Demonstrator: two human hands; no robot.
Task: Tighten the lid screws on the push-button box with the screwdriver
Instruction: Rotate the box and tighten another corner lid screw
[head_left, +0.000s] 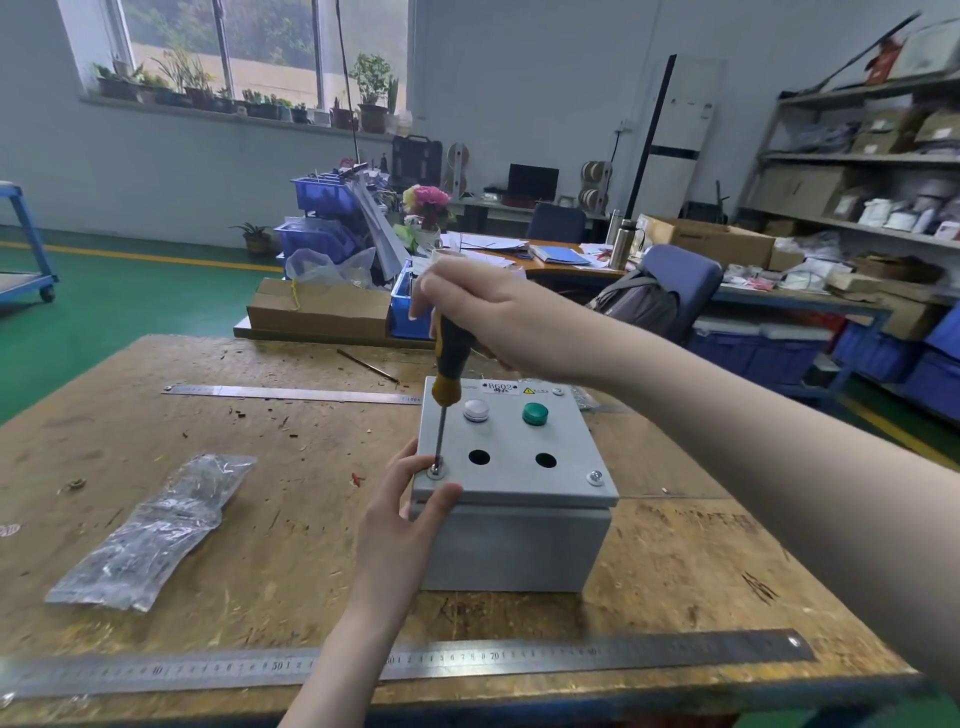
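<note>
A grey push-button box (514, 540) stands on the wooden workbench (291, 519). Its lid (511, 475) carries a white button (476, 410), a green button (535, 414) and two open holes. My right hand (483, 317) grips the top of a black-and-yellow screwdriver (451, 358), held upright with its tip in the near-left lid screw (435, 471). My left hand (410, 514) pinches the lid's near-left corner, fingertips beside that screw. More screws sit at the near-right corner (595, 477) and far-right corner (558, 392).
A long steel ruler (649, 657) lies along the bench's near edge and another (291, 393) lies behind the box. A clear plastic bag (150, 530) of small parts rests at the left. Cardboard boxes, blue bins and a cluttered desk stand beyond the bench.
</note>
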